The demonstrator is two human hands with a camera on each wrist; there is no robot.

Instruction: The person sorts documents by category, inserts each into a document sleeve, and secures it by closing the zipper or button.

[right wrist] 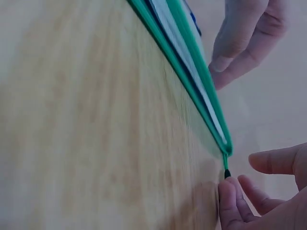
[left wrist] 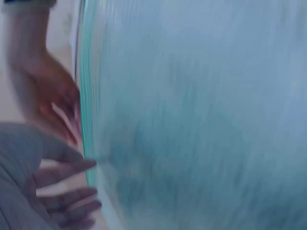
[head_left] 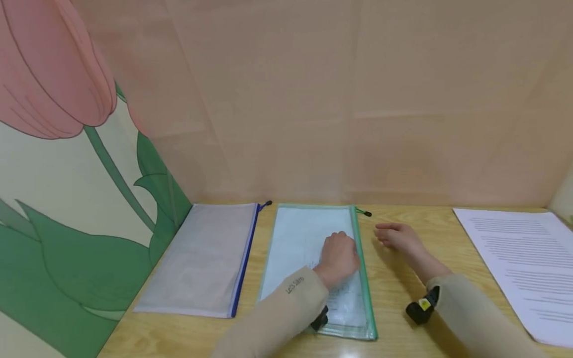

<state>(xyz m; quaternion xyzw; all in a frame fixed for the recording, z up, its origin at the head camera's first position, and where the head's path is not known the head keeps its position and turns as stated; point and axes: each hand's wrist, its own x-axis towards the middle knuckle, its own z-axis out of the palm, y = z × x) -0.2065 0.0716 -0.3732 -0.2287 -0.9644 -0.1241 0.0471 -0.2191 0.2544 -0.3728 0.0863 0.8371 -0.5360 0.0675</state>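
Note:
A clear zip pouch (head_left: 286, 238) with green edging lies on the table, with a printed sheet showing through it. My left hand (head_left: 340, 256) is over its right side. In the left wrist view, that hand's fingers (left wrist: 72, 196) are loosely extended at the pouch's edge. The right wrist view shows the green zip edge (right wrist: 211, 100) parted, with white paper between its two sides. My right hand (head_left: 400, 238) is just right of the pouch, thumb and fingers apart. Its fingertips are close to the black-tipped zip pull (right wrist: 227, 173); whether they touch it, I cannot tell.
To the left lies another zip pouch (head_left: 201, 258), edged in blue, with its pull at the far corner. Printed paper sheets (head_left: 524, 263) lie at the right. A pinkish-beige wall (head_left: 286, 109) rises behind the wooden table (head_left: 394, 298); a tulip-painted panel (head_left: 89, 209) borders the left.

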